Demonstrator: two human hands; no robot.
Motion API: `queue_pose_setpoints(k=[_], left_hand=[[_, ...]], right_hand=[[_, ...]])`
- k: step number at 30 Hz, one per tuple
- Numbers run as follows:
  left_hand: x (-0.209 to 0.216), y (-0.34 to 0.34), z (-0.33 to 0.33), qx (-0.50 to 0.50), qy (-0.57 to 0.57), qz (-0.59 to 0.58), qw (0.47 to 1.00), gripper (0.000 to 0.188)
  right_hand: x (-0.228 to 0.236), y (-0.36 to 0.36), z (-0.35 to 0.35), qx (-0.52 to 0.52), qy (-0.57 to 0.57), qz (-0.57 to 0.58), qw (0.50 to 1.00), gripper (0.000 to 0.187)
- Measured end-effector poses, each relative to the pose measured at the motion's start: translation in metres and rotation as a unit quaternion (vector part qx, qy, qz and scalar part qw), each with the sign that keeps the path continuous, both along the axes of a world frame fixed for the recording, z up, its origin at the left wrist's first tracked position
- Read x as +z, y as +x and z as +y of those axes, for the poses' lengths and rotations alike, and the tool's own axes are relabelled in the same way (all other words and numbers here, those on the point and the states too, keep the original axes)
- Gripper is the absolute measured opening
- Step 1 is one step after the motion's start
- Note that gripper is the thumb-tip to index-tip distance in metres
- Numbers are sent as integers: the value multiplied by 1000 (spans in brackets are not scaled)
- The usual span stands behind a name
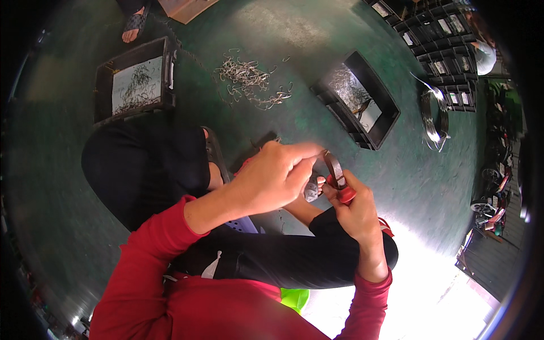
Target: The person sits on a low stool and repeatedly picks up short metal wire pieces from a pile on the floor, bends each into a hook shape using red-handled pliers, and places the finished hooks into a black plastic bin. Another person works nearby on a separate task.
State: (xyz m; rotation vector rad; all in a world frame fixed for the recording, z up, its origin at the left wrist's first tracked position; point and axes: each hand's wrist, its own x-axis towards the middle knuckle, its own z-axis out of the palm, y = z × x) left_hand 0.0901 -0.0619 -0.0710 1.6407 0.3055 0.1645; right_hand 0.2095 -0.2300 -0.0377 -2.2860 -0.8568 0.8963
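My right hand [358,212] is closed around the red grips of a pair of pliers [334,168], whose dark metal head points up and away from me. Close to the tip of that head, my left hand [275,175] is pinched, thumb against index finger. Whatever lies between those fingers is too small to make out. Beyond my hands, a loose pile of bent wire hooks [246,76] is spread on the green floor.
A black crate [168,79] with wire pieces stands far left, another black crate [388,107] to the right. Past it lies a wire coil [435,119] near stacked black crates [442,54]. Another person's foot [131,34] and a cardboard box [186,8] are at the top left.
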Motion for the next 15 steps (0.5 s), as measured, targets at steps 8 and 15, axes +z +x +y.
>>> queue_pose_setpoints(k=[8, 15], left_hand=[[3, 3, 13, -6, 30, -36, 999, 17], [3, 2, 11, -35, -21, -25, 999, 25]], right_hand=[[6, 11, -5, 35, -40, 24, 998, 18], [-11, 10, -14, 26, 38, 68, 997, 18]])
